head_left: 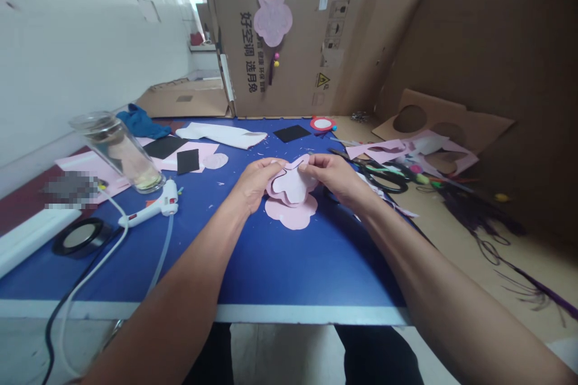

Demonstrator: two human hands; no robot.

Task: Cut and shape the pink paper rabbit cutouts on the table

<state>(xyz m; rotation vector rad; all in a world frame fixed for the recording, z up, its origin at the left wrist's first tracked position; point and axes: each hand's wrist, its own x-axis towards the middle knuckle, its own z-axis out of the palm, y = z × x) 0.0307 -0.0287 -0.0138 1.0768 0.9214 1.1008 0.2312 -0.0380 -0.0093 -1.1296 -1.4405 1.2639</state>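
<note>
Between my two hands is a pink flower-shaped cutout [291, 185], with a paler layer on its face and a dark line along part of the inner edge. My left hand [258, 181] pinches its left side between thumb and fingers. At the upper right edge my right hand [333, 175] pinches it too. A second pink scalloped cutout [293, 216] lies on the blue table just beneath, partly covered by the held one. The fingers behind the held piece are hidden.
A white glue gun [156, 207] with its cord, black tape roll [83, 235] and glass of liquid [124, 153] stand left. Black-handled scissors [383, 175] and pink paper scraps [419, 150] lie right. Behind rises a cardboard panel [307, 71] bearing a pink cutout [273, 18].
</note>
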